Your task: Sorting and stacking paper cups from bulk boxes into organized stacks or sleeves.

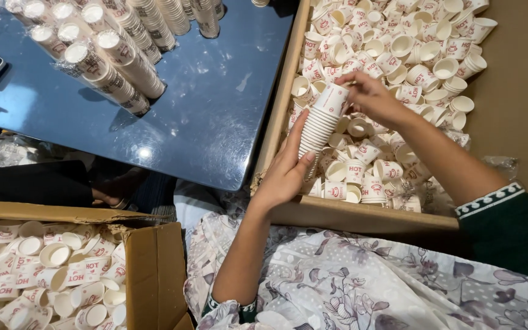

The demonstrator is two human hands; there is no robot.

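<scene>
Left hand (288,171) grip wraps nested paper cup stack (320,125), tilted above cardboard box (349,215). Right hand (371,98) grip pinches stack's top cup. Loose paper cups (410,55) fill box beneath both grips.

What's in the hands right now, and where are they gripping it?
A nested stack of paper cups: left hand clasps its lower end, right hand pinches the top cup.

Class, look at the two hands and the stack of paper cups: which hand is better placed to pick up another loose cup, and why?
Probably the right hand: it only touches the top of the stack of cups, directly above the loose cups. The left hand supports the stack.
</scene>
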